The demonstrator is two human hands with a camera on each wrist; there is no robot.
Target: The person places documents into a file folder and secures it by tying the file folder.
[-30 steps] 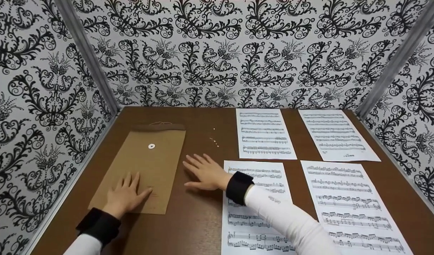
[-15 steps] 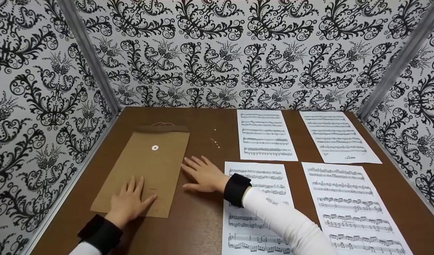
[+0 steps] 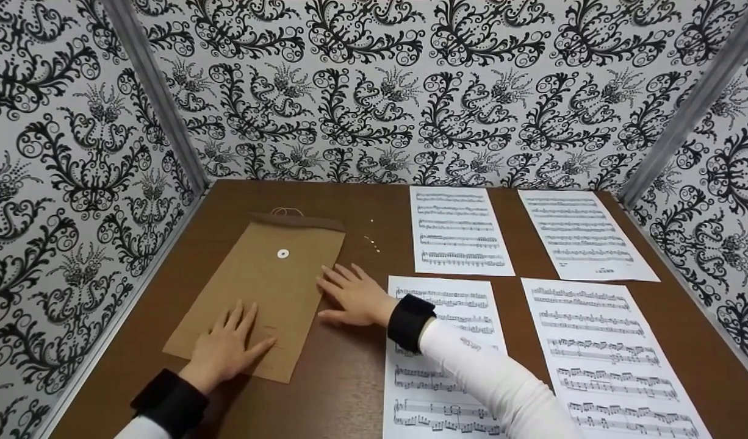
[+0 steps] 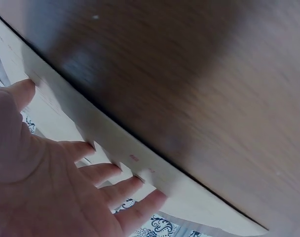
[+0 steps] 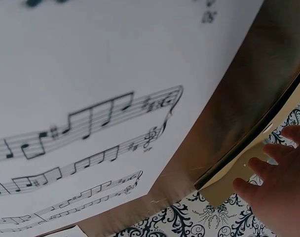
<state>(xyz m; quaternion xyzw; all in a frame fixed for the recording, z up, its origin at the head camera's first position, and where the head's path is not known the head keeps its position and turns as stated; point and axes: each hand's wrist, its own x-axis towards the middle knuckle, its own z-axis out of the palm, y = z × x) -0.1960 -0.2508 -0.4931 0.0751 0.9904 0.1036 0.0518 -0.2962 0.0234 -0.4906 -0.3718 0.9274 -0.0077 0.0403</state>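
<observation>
My left hand [image 3: 224, 347], fingers spread, rested on the envelope [image 3: 264, 283] near its 6 o'clock end; my right hand [image 3: 356, 300], fingers spread, lay at its 3 o'clock edge.

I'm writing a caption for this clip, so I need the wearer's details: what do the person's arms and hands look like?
The left hand and right hand show no gloves or rings. Each wrist has a wide black band: left band, right band. Both sleeves are white; the right sleeve bears a small grey marking, too blurred to read.
</observation>
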